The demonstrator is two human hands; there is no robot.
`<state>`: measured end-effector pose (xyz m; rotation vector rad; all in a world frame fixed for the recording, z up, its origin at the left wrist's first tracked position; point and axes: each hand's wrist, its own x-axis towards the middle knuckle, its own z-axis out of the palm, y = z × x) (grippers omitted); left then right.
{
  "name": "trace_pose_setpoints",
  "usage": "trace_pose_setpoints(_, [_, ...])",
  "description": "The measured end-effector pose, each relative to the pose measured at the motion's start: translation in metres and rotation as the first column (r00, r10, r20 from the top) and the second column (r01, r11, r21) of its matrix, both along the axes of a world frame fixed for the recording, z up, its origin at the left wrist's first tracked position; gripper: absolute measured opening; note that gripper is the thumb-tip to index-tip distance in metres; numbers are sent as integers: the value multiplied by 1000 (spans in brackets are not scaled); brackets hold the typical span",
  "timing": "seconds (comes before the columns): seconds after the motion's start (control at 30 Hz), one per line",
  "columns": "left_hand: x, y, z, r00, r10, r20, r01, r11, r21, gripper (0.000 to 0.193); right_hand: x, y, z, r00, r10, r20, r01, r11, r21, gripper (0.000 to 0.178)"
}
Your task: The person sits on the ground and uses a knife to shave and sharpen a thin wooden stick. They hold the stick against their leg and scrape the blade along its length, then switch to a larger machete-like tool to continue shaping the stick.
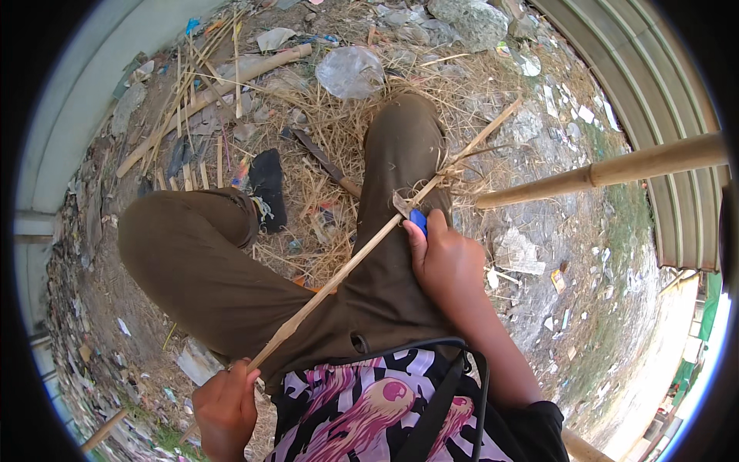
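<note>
A long bamboo strip (342, 271) runs slantwise across my lap, from lower left to upper right. Its near end is gripped in my left hand (227, 404), beside my hip. My right hand (450, 258) is closed around a small knife with a blue handle (418, 221). The knife's short blade (401, 204) rests against the strip above my thigh. Thin curled shavings (419, 189) cling around the blade and farther up the strip. On the ground between my legs lies a larger long-bladed knife (323, 160), amid straw-like shavings.
Split bamboo strips (237, 65) lie over a thick bamboo pole (262, 69) at the far left. Another pole (600, 173) juts in from the right. A clear plastic piece (350, 73) and a big stone (473, 23) lie ahead. Corrugated sheeting (654, 92) stands at right.
</note>
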<state>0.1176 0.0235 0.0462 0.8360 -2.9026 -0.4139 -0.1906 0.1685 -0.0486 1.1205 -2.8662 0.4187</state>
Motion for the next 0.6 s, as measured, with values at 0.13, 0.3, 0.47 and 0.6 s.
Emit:
trace_pose_setpoints(0.13, [-21,-16,-1,999,-26,-38,27,999,34,12,-10,2,7,994,26,110,-26,1000,0,42])
trace_pose_setpoints(0.3, [-72,-10,-24,989,-12,-150,33,990,139,12,-8,-1,14,987,44,153,-49,998,32,39])
trace_pose_setpoints(0.47, [-136,-8,-46,957,-104,-270,142,982,124,13,-9,2,11,987,81,139,-80,997,-9,41])
trace_pose_setpoints(0.6, [-154,-8,-57,949,-140,-283,180,976,121,16,-8,3,12,986,129,106,-129,992,-3,41])
